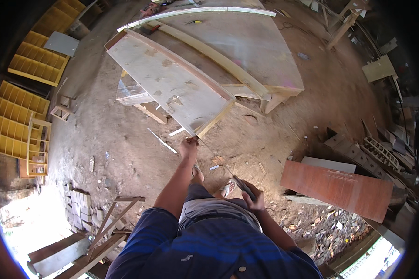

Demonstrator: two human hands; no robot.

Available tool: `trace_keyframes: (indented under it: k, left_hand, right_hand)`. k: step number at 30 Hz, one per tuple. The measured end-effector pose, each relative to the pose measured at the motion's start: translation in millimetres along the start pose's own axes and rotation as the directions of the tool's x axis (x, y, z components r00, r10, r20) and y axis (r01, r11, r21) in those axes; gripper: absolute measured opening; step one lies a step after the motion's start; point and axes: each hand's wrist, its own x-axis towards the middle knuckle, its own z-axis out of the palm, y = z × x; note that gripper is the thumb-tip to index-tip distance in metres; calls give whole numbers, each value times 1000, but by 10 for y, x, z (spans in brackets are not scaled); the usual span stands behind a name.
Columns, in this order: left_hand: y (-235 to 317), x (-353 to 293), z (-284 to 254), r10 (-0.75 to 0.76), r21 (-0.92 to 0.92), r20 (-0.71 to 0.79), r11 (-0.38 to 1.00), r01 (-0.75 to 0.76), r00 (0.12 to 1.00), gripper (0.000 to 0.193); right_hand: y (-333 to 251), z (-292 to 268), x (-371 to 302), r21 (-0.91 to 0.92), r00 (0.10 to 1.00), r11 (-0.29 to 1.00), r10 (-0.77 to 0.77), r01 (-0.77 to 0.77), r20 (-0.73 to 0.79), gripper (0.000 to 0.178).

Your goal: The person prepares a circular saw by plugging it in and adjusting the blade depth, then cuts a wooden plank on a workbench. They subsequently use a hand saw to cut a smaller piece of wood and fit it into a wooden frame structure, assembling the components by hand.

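Observation:
In front of me, a long shallow wooden box-like panel (165, 76) with a pale stained face and raised wooden edges slants from the far left toward me. At its near corner my left hand (189, 148) is closed; its fingertips seem to grip the corner, though small details there are hard to make out. Lower and to the right, my right hand (255, 199) wraps round the dark handle of what looks like a handsaw (238, 182), seen nearly edge-on. Its thin blade points up and left toward that corner. A white strip (177, 132) juts out beside the corner.
A large wooden tabletop (265, 51) with a curved beam (214, 53) lies beyond the panel. Yellow shelf units (21, 121) stand on the left. A reddish-brown board (337, 188) and stacked timber lie at right. Rubble (330, 232) and a wooden frame (109, 228) are close by.

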Motion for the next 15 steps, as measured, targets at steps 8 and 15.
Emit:
trace_keyframes:
  k: [8,15]
  left_hand:
    - [134,-60,-60,-29,0,55,1000,29,998,31]
    - [563,-494,-175,571,381,89,738,-558,816,21]
  right_hand:
    - [-39,-239,-228,-18,999,999,28,-29,-44,47]
    - [-149,-964,-1379,-264,906,874,354,-409,-233,42]
